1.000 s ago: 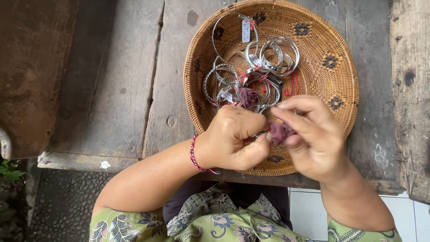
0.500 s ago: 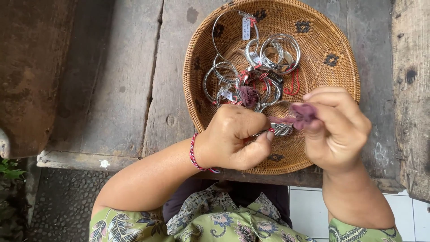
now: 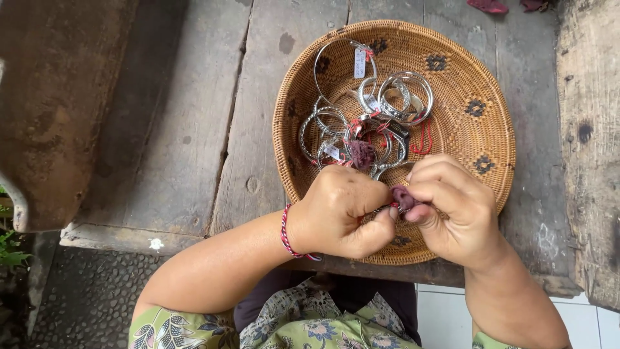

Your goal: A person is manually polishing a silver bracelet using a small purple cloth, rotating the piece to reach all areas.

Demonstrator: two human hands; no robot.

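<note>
Over the near rim of the basket [image 3: 294,97], my left hand [image 3: 339,210] and right hand [image 3: 452,210] both pinch closed on the maroon cloth [image 3: 403,196], probably wrapping a small ring, between them.

Soft, even daylight; faint shadows, sharp focus, no glare.

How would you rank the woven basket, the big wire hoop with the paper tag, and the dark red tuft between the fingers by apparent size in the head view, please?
1. Woven basket
2. Wire hoop
3. Dark red tuft, partly hidden by fingers
</note>
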